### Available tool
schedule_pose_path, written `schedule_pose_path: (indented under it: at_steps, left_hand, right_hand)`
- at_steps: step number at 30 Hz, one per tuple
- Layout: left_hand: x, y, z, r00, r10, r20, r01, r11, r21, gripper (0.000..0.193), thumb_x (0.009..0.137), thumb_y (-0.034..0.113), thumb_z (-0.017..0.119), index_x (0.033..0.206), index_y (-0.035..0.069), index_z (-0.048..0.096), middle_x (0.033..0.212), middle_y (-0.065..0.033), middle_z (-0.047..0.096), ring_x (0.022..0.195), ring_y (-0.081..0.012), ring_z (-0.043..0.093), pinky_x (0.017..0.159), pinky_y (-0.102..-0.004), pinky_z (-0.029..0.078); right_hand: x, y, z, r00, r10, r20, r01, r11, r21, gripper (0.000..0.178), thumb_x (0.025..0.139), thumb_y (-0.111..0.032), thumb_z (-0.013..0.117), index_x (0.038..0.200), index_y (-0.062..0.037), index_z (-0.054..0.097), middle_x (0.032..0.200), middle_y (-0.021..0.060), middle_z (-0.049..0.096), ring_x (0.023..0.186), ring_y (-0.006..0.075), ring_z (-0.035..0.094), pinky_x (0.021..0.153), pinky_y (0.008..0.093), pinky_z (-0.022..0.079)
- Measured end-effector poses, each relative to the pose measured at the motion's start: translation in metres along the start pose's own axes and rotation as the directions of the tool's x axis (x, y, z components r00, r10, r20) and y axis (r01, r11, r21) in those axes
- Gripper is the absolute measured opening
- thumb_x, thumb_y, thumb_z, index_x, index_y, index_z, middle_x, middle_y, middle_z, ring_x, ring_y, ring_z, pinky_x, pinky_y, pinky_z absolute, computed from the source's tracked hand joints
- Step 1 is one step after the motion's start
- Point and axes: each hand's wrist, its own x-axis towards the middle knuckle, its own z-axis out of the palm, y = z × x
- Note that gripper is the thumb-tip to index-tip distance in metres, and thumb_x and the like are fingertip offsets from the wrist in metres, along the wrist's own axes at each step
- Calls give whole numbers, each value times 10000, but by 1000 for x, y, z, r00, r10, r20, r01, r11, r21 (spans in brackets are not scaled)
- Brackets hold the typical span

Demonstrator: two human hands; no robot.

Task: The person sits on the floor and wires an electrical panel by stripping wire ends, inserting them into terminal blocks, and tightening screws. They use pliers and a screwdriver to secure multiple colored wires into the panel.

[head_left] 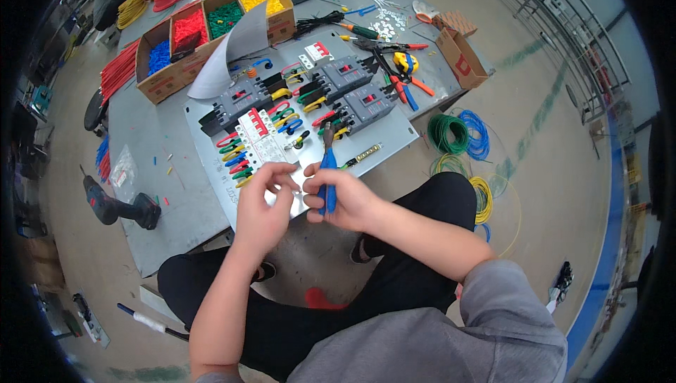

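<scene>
The right hand (pixel 346 200) is closed around the blue handles of a pair of pliers (pixel 328 172), nose pointing far, toward the grey mounting plate (pixel 211 193). The pliers sit at the plate's near edge, just short of the white breaker row (pixel 262 136) with its short looped wires in red, green, yellow and blue. The left hand (pixel 262 207) is just left of the pliers, its fingers (pixel 282 170) pinched narrow near the right thumb; whether they hold something small I cannot tell.

The pliers look stiff and fairly heavy for their size, with rubbery handles that should grip well; the handles are the place to hold, well back from the nose. The wire loops would likely bend easily and keep their shape.

The plate lies on a low grey worktop (pixel 151 172) scattered with wire offcuts. Three dark breakers (pixel 345 77) sit farther along the plate. Far left, a cardboard box (pixel 211 31) has compartments of red, blue, green and yellow pieces. Far right lie more pliers and screwdrivers (pixel 394 66) and a small open carton (pixel 461 55). A cordless drill (pixel 120 207) lies near left. Green, blue and yellow wire coils (pixel 461 136) rest on the concrete floor to the right. The person sits with dark trousers, knees near the worktop.
</scene>
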Motion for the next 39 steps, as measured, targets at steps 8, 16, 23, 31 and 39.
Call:
schedule_pose_path:
  at_steps: [8,16,23,31,39]
  left_hand:
    - [109,-24,0,965,223,136,-246,600,761,315,973,260,665,1163,32,772,1140,-176,720,1196,-372,584,1098,-511,410]
    - [173,-11,6,868,-336,365,48,790,612,437,886,4,599,1302,-32,725,874,-124,762,817,-152,714,751,-315,536]
    - [192,2,10,790,-522,322,440,848,295,430,1027,264,560,1319,-18,704,834,-127,784,733,-154,696,715,-292,489]
    - [210,-29,0,757,-499,421,538,842,30,440,1071,278,506,1309,-54,668,934,-248,786,833,-323,820,637,-349,566]
    - [207,-37,5,800,-495,338,530,848,-12,354,988,279,608,1184,13,734,842,-168,723,690,-247,706,645,-384,552]
  right_hand:
    - [1,-39,-38,982,84,-171,-177,731,-659,207,919,-261,620,1029,-94,566,826,54,572,713,203,616,617,390,550]
    - [-21,-52,-48,961,249,-121,-207,357,-911,241,901,-319,620,958,-92,565,793,83,610,661,198,622,579,373,548]
    - [-3,-42,-56,900,427,92,-238,657,-716,353,900,-185,661,1206,-30,580,1001,128,710,879,263,759,752,415,649]
    - [38,-64,-32,859,448,248,-260,799,-542,511,909,-174,641,1382,-13,535,1215,200,733,1087,344,779,858,496,662]
    - [54,-81,-33,879,448,164,-255,731,-633,615,868,-226,559,1407,62,496,1261,275,707,1164,437,746,886,540,665]
